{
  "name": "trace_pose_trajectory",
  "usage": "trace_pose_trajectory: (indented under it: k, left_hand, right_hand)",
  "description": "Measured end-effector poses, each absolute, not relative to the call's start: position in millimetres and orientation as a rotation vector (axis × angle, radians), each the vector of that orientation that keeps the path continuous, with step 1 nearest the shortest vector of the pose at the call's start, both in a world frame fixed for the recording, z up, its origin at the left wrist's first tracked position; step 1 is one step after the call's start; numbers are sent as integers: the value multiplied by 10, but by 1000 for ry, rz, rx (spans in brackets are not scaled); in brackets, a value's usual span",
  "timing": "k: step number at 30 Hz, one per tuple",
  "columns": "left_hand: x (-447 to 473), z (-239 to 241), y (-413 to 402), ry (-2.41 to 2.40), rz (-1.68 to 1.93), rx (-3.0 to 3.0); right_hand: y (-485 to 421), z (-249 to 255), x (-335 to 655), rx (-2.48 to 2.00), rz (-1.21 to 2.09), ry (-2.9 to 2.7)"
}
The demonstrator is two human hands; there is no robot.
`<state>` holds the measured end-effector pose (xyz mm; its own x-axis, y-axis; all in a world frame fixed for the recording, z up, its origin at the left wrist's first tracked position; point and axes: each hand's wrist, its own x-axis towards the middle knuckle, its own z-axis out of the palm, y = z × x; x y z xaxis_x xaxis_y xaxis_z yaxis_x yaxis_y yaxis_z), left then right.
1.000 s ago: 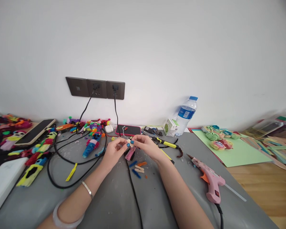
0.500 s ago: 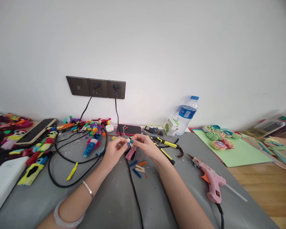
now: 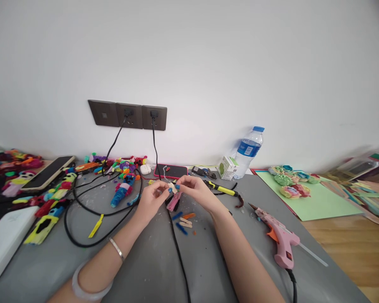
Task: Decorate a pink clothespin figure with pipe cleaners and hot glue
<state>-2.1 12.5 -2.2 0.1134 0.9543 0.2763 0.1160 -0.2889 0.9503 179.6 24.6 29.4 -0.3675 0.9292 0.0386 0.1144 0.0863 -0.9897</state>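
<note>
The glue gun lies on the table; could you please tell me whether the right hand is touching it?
Apart. The head view shows the right hand near the cream piece, with grey table between that hand and the glue gun.

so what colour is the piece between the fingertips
The piece is pale cream: see head view.

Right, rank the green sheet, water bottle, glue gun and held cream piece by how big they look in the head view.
1. Green sheet
2. Glue gun and water bottle: too alike to rank
3. Held cream piece, partly hidden
</note>
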Motion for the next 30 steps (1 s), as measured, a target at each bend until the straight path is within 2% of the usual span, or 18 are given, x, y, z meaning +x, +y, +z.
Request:
trace_pose_trajectory:
  k: [30]
  left_hand:
    - [-21, -23, 117, 1084, 1277, 1569]
  right_hand:
    - [248, 238, 1749, -1070, 1314, -1635]
